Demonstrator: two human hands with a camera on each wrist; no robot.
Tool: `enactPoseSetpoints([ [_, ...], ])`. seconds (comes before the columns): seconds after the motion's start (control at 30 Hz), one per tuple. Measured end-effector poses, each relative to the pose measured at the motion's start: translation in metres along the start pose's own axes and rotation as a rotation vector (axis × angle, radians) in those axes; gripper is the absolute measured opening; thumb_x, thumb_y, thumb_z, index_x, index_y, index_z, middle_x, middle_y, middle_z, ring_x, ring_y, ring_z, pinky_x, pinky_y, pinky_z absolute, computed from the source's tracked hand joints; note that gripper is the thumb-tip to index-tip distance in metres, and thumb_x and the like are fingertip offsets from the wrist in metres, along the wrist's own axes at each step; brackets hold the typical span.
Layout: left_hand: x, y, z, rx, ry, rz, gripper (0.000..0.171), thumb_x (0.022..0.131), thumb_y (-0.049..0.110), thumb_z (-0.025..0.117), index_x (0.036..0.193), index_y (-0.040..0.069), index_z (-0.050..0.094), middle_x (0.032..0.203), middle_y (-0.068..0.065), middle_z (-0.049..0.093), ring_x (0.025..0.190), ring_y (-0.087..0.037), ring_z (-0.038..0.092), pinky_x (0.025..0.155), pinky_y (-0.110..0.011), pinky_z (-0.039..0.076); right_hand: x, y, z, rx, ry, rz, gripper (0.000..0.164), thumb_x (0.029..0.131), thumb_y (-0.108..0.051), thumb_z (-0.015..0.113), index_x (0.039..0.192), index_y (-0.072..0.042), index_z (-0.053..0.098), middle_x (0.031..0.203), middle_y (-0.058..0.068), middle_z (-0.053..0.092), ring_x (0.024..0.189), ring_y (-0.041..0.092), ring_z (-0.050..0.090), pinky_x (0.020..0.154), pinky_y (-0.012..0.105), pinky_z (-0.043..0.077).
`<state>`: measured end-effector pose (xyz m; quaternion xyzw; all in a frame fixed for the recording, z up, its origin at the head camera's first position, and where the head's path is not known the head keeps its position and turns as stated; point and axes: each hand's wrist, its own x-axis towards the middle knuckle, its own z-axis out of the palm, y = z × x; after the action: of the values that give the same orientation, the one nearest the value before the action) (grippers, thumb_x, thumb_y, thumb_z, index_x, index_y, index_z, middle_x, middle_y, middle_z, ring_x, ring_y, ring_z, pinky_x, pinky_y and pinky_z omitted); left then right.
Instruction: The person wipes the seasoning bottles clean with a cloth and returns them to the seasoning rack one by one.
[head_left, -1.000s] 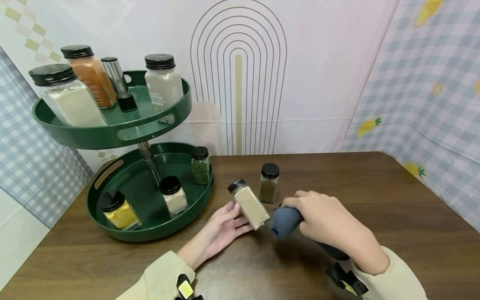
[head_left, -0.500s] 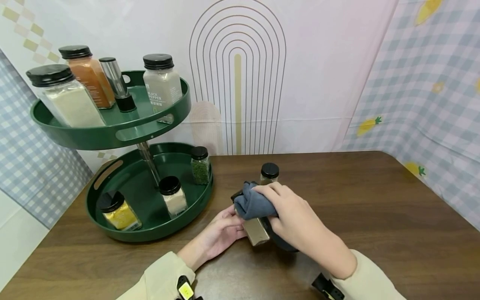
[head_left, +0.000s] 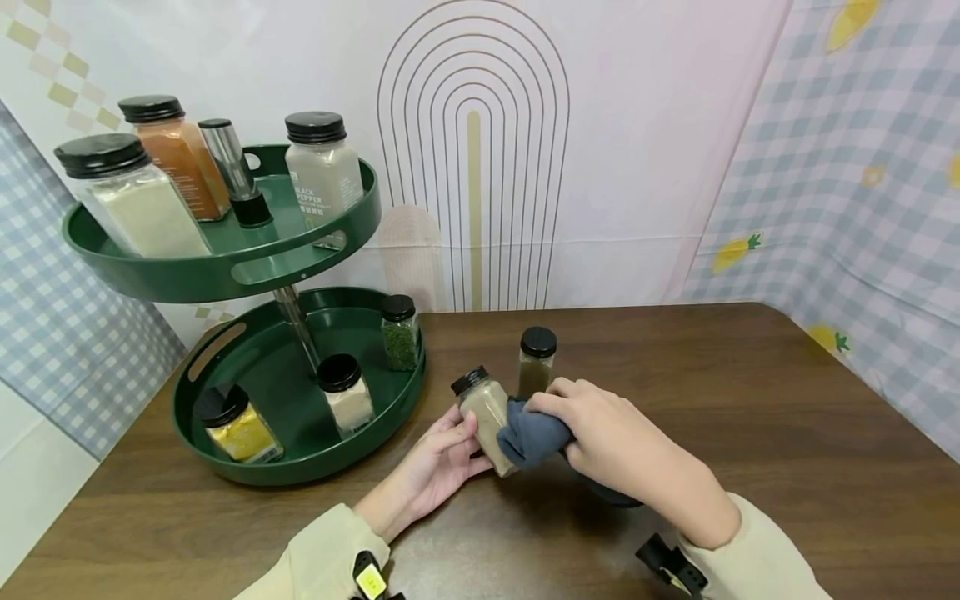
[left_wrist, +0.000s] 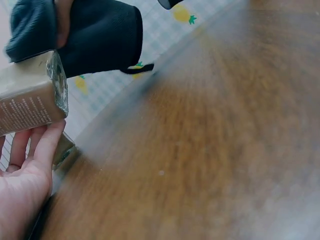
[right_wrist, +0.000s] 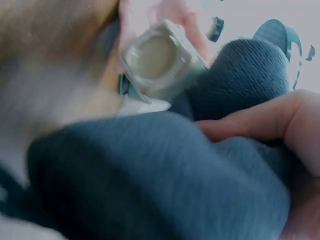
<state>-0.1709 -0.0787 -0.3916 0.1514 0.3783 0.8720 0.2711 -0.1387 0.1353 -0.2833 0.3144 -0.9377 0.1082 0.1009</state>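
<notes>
My left hand (head_left: 435,467) holds a tilted spice jar (head_left: 483,417) with a black lid and beige powder, thumb on one side and fingers beneath. In the left wrist view, small print covers a side of that spice jar (left_wrist: 30,107). My right hand (head_left: 611,429) grips a bunched dark blue-grey cloth (head_left: 532,435), its wad up against the jar's right face. In the right wrist view the cloth (right_wrist: 165,170) fills the foreground, and the jar's base (right_wrist: 157,57) faces the camera. Just behind stands a second black-lidded jar (head_left: 537,362) on the table.
At left rises a two-tier green rack (head_left: 300,475). Its upper tray (head_left: 225,279) bears several large jars and a metal-and-black cylinder (head_left: 236,172). Below sit a yellow-labelled jar (head_left: 243,425), a white-powder jar (head_left: 347,396) and a green-herb jar (head_left: 401,333). A wooden table (head_left: 712,392) extends right.
My right hand brought the cloth left onto the jar, across its upper part, then slid it down and right along the jar's side. My left hand keeps its hold, the jar turning slightly.
</notes>
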Motion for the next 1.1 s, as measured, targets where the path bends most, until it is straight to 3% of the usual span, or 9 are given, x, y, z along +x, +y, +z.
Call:
enactPoseSetpoints([
  [0.17,0.000,-0.001,0.000,0.013,0.001,0.002,0.052,0.095,0.020,0.052,0.140,0.016,0.028,0.123,0.000,0.054,0.117,-0.014,0.051,0.095,-0.040,0.043,-0.007,0.008,-0.011,-0.032,-0.137,0.007,0.045,0.067,0.011,0.061,0.092,-0.026,0.065,0.082,-0.008,0.054,0.073,0.011,0.050,0.056,0.028,0.038],
  [0.27,0.000,0.000,0.000,0.026,0.000,-0.013,0.055,0.095,0.022,0.052,0.143,0.015,0.025,0.124,-0.001,0.054,0.117,-0.015,0.051,0.096,-0.042,0.043,-0.010,0.015,-0.018,-0.057,-0.171,0.029,0.045,0.069,0.010,0.062,0.092,-0.028,0.065,0.083,-0.009,0.055,0.073,0.011,0.049,0.055,0.028,0.036],
  [0.37,0.000,0.000,0.002,0.040,0.002,-0.030,0.058,0.095,0.021,0.052,0.145,0.014,0.022,0.125,-0.002,0.054,0.117,-0.018,0.052,0.097,-0.043,0.043,-0.011,0.018,-0.024,-0.085,-0.093,0.049,0.046,0.070,0.008,0.062,0.100,-0.026,0.066,0.092,-0.006,0.060,0.079,0.014,0.055,0.055,0.030,0.041],
  [0.53,0.001,0.000,0.002,0.087,-0.019,-0.027,0.059,0.094,0.020,0.054,0.144,0.012,0.024,0.123,-0.004,0.056,0.110,-0.022,0.059,0.092,-0.041,0.048,-0.003,0.010,-0.017,-0.011,0.166,0.033,0.052,0.070,0.007,0.063,0.113,-0.022,0.062,0.108,-0.001,0.062,0.096,0.019,0.060,0.070,0.041,0.050],
  [0.7,0.001,-0.001,0.001,0.144,-0.046,-0.016,0.061,0.092,0.018,0.058,0.143,0.011,0.026,0.117,-0.001,0.057,0.097,-0.017,0.064,0.085,-0.036,0.052,0.006,-0.005,0.005,-0.019,0.223,-0.017,0.056,0.065,0.005,0.066,0.116,-0.018,0.060,0.107,0.001,0.061,0.092,0.020,0.059,0.068,0.039,0.051],
  [0.87,0.001,-0.001,0.001,0.136,-0.028,-0.024,0.063,0.092,0.017,0.058,0.144,0.010,0.023,0.117,-0.001,0.057,0.096,-0.017,0.064,0.085,-0.036,0.052,0.004,-0.007,0.007,-0.040,0.169,-0.004,0.053,0.065,0.007,0.066,0.112,-0.018,0.060,0.103,-0.001,0.059,0.088,0.018,0.057,0.062,0.036,0.050],
  [1.1,0.000,0.003,0.002,0.076,0.050,-0.038,0.066,0.095,0.016,0.052,0.148,0.013,0.013,0.135,-0.011,0.043,0.121,-0.031,0.050,0.098,-0.046,0.042,-0.003,0.005,-0.007,-0.037,-0.024,-0.020,0.046,0.069,0.009,0.062,0.106,-0.019,0.062,0.092,-0.004,0.058,0.082,0.014,0.056,0.063,0.031,0.046],
])
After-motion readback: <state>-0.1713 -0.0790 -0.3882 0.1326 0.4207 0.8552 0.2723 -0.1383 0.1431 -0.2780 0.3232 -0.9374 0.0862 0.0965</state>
